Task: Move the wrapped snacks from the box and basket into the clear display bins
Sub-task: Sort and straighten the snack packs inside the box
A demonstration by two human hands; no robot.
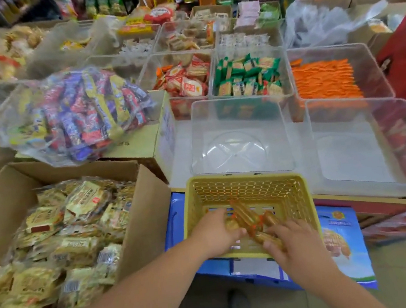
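Perforated yellow plastic basket (246, 194), matt brown cardboard box (142, 214), smooth clear plastic display bin (239, 133), glossy film-wrapped snacks (252, 221)

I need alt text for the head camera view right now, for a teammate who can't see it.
Both hands, left hand and right hand, reach into a yellow basket and gather the last few orange wrapped snacks. Just beyond it stands an empty clear bin; to the left, a cardboard box is full of yellow-wrapped packets.
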